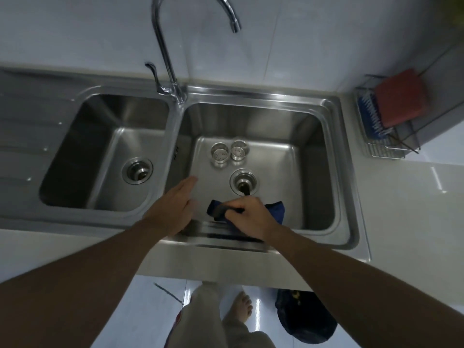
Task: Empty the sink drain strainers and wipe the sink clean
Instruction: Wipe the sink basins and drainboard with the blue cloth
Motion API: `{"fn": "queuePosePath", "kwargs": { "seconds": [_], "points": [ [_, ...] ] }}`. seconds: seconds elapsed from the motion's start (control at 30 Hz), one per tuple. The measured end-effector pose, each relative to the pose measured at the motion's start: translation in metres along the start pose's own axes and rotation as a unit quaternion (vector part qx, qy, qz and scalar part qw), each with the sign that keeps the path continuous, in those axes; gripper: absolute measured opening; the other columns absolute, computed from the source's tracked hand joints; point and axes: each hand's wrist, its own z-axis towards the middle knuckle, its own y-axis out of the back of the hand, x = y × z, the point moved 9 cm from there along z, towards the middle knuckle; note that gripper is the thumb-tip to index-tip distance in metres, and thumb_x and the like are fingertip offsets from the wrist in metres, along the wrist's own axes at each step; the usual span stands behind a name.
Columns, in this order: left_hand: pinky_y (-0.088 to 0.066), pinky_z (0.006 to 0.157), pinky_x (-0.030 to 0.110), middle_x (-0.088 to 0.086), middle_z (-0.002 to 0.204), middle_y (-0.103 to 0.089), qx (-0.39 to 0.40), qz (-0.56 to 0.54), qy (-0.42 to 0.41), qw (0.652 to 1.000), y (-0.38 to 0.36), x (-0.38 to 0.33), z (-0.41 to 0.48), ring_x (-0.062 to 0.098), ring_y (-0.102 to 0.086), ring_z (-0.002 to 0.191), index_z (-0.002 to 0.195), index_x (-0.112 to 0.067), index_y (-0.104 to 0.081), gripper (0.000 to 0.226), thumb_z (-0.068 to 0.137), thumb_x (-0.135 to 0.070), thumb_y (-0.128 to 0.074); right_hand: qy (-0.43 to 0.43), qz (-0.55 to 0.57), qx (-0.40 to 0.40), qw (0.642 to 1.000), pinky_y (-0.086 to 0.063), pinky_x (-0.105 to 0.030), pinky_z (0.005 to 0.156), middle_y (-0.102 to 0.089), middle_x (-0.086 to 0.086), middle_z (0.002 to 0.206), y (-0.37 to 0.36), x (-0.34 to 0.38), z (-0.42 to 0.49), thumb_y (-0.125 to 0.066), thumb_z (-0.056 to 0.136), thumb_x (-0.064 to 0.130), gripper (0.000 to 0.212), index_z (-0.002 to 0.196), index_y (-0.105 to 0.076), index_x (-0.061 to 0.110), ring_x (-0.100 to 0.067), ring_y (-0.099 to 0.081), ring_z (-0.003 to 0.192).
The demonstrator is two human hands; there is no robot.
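Observation:
A stainless double sink fills the view. In the right basin [308, 156] two metal drain strainers [220, 153] [238, 149] stand side by side on the floor, behind the open drain [244, 181]. My right hand [251, 217] is shut on a dark blue cloth [276, 209] at the basin's near wall. My left hand [173, 207] hovers open just left of it, over the near left corner of that basin, holding nothing. The left basin [82, 151] has its own open drain [137, 171].
A curved chrome faucet [165, 54] rises between the basins. A wire rack [386, 136] on the right counter holds a red sponge [399, 96] and a blue brush [370, 116]. Below the counter are my bare foot [241, 307] and a dark bag [301, 317].

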Motion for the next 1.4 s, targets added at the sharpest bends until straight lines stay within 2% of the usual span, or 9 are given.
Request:
{"fn": "queuePosePath", "kwargs": {
  "seconds": [0.13,0.4,0.53,0.63,0.77,0.87,0.93,1.07,1.4],
  "points": [
    [-0.038,0.110,0.034,-0.009,0.148,-0.043,0.047,-0.045,-0.056,0.996,0.022,-0.049,0.008,0.009,-0.046,0.131,0.153,-0.037,-0.026,0.058,0.097,-0.029,-0.038,-0.036,0.135,-0.087,0.986,-0.035,-0.023,0.053,-0.047,0.008,0.049,0.042,0.016,0.009,-0.056,0.087,-0.001,0.040,0.052,-0.060,0.017,-0.007,-0.043,0.049],
    [-0.044,0.096,0.033,0.000,0.118,-0.056,-0.035,-0.066,-0.121,0.990,0.101,-0.120,0.044,0.018,-0.057,0.107,0.136,-0.019,-0.053,0.041,0.098,-0.008,-0.045,-0.051,0.341,-0.162,0.925,-0.047,-0.026,0.063,-0.061,-0.007,0.064,0.121,0.084,0.037,-0.047,0.082,-0.005,0.032,0.059,-0.065,0.010,-0.020,-0.060,0.067],
    [-0.045,0.076,0.032,0.007,0.084,-0.060,-0.064,-0.295,0.001,0.953,0.139,-0.134,0.069,0.023,-0.055,0.081,0.111,0.005,-0.064,0.025,0.098,0.002,-0.043,-0.018,0.414,-0.135,0.900,-0.054,-0.026,0.063,-0.069,-0.009,0.071,0.151,0.135,0.044,-0.040,0.082,-0.007,0.034,0.067,-0.070,-0.001,-0.023,-0.066,0.072],
    [-0.050,0.058,0.023,0.018,0.092,-0.068,0.004,-0.427,0.096,0.899,0.147,-0.145,0.075,0.025,-0.061,0.077,0.108,0.006,-0.066,0.026,0.100,-0.013,-0.051,-0.026,0.437,-0.131,0.890,-0.053,-0.027,0.064,-0.066,-0.017,0.080,0.165,0.161,0.046,-0.044,0.082,0.003,0.026,0.085,-0.063,-0.015,-0.031,-0.062,0.076],
    [-0.050,0.075,0.030,0.007,0.097,-0.069,0.160,-0.401,-0.004,0.902,0.154,-0.196,0.071,0.021,-0.063,0.089,0.107,-0.011,-0.065,0.032,0.100,-0.038,-0.050,-0.023,0.459,-0.103,0.882,-0.054,-0.029,0.064,-0.065,-0.013,0.074,0.176,0.187,0.049,-0.059,0.065,0.021,0.022,0.070,-0.065,0.001,-0.023,-0.065,0.070],
    [-0.050,0.068,0.024,0.006,0.081,-0.070,0.220,-0.467,-0.070,0.854,0.161,-0.228,0.068,0.018,-0.066,0.076,0.084,-0.014,-0.072,0.020,0.092,-0.024,-0.057,-0.059,0.498,-0.113,0.858,-0.048,-0.032,0.067,-0.054,-0.012,0.075,0.182,0.182,0.056,-0.066,0.051,0.029,0.033,0.073,-0.056,0.007,-0.026,-0.055,0.070],
    [-0.049,0.055,0.020,-0.003,0.067,-0.069,0.171,-0.471,-0.036,0.865,0.166,-0.222,0.082,0.010,-0.064,0.064,0.077,-0.015,-0.068,0.023,0.095,-0.008,-0.055,-0.062,0.516,-0.125,0.845,-0.045,-0.035,0.071,-0.047,-0.010,0.076,0.186,0.181,0.059,-0.066,0.049,0.031,0.034,0.072,-0.052,0.011,-0.028,-0.049,0.075],
    [-0.045,0.066,0.024,0.006,0.074,-0.060,0.165,-0.401,0.022,0.901,0.159,-0.207,0.097,0.015,-0.056,0.069,0.083,-0.006,-0.061,0.023,0.095,0.007,-0.048,-0.054,0.549,-0.171,0.817,-0.032,-0.042,0.083,-0.033,-0.007,0.077,0.198,0.179,0.063,-0.064,0.050,0.030,0.039,0.070,-0.031,0.021,-0.029,-0.035,0.092],
    [-0.036,0.072,0.035,0.014,0.079,-0.047,0.136,-0.401,0.037,0.905,0.171,-0.228,0.108,0.025,-0.045,0.073,0.082,-0.002,-0.058,0.011,0.090,0.002,-0.051,-0.037,0.556,-0.175,0.812,-0.029,-0.031,0.058,-0.026,-0.001,0.065,0.225,0.185,0.061,-0.059,0.050,0.030,0.035,0.059,-0.026,0.022,-0.015,-0.032,0.059]
  ]
}}
